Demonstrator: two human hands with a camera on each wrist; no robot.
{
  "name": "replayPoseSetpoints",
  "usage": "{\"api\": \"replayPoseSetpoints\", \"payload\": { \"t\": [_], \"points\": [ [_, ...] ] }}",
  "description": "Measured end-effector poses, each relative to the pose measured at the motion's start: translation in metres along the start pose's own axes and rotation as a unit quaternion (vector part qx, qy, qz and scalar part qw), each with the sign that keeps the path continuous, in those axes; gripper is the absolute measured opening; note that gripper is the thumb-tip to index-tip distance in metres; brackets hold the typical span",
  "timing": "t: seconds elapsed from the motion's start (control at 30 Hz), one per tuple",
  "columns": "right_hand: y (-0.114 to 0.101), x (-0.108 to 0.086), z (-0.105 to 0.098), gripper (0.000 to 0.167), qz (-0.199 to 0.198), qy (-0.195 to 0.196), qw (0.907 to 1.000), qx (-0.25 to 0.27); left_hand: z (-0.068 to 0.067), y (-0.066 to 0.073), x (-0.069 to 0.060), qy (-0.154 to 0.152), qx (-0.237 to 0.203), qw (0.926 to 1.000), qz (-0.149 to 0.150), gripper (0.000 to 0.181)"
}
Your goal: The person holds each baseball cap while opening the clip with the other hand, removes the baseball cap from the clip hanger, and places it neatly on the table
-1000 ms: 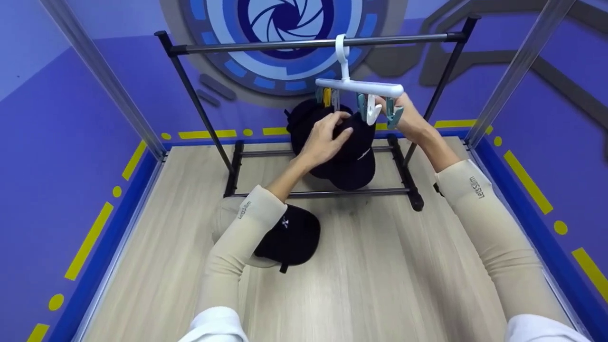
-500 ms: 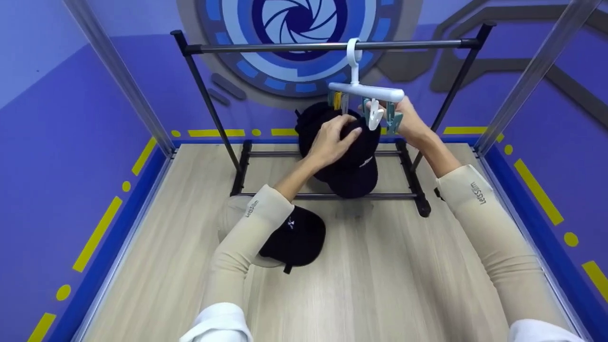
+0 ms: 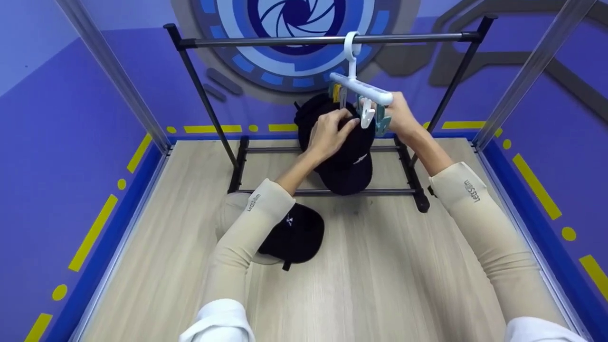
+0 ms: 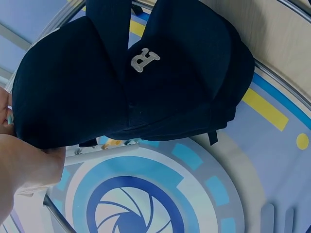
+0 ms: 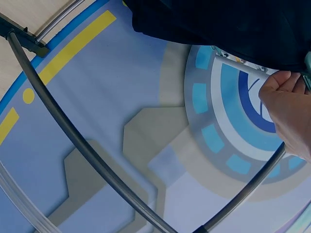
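Observation:
A dark cap (image 3: 346,173) hangs below the white clip hanger (image 3: 363,89), with its brim toward me. My left hand (image 3: 327,135) holds this cap near the top of its crown. Behind it, a second dark cap (image 3: 306,111) hangs from the hanger's far end, by the yellow clothespin (image 3: 336,93). My right hand (image 3: 401,116) is at the hanger's near end, its fingers pinching a teal clothespin (image 5: 307,83) by the cap's edge. Its fingertips are partly hidden behind a white clothespin (image 3: 367,114) and another teal one. The left wrist view shows a letter patch (image 4: 145,60) on dark cloth.
The hanger hooks over the top bar (image 3: 266,42) of a black rack. On the wooden floor (image 3: 380,275), a black cap (image 3: 299,235) lies on a beige cap (image 3: 230,211), partly under my left forearm. Blue-purple panels (image 3: 57,142) enclose the sides and back.
The hanger has turned, its near end swinging left and toward me. My right hand has shifted slightly left with it. My left hand stays on the cap, and the head view has shifted a little.

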State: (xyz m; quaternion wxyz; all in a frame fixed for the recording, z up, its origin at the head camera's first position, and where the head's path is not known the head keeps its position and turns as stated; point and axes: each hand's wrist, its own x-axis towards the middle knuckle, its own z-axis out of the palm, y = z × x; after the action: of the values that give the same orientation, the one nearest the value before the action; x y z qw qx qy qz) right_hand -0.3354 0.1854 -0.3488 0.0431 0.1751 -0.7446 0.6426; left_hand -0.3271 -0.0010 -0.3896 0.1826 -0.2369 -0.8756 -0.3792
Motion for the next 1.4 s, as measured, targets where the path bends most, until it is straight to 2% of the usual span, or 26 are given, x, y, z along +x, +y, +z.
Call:
{"api": "replayPoseSetpoints", "payload": {
  "t": [0.43,0.5,0.7,1.03,1.17,1.4],
  "points": [
    [0.0,0.0,0.004,0.015,0.027,0.037,0.9987,-0.021,-0.002,0.001,-0.002,-0.016,-0.013,0.9995,-0.026,0.026],
    [-0.001,0.0,0.006,0.013,0.035,0.036,0.9987,-0.011,-0.003,0.002,-0.002,-0.015,-0.01,0.9994,-0.03,0.026],
    [-0.003,0.001,0.006,0.005,0.025,0.04,0.9986,-0.023,-0.005,0.007,-0.002,-0.013,-0.001,0.999,-0.043,0.026],
    [-0.005,0.003,0.003,0.006,0.043,0.026,0.9987,0.006,-0.004,0.012,-0.003,-0.018,-0.015,0.998,-0.058,0.024],
    [-0.006,0.005,0.0,0.016,0.044,0.024,0.9987,-0.009,-0.003,0.012,-0.003,-0.02,-0.019,0.9976,-0.063,0.024],
    [-0.006,0.003,0.003,0.014,0.041,0.042,0.9979,-0.029,-0.001,0.011,-0.006,-0.017,-0.022,0.9973,-0.067,0.022]
  ]
}}
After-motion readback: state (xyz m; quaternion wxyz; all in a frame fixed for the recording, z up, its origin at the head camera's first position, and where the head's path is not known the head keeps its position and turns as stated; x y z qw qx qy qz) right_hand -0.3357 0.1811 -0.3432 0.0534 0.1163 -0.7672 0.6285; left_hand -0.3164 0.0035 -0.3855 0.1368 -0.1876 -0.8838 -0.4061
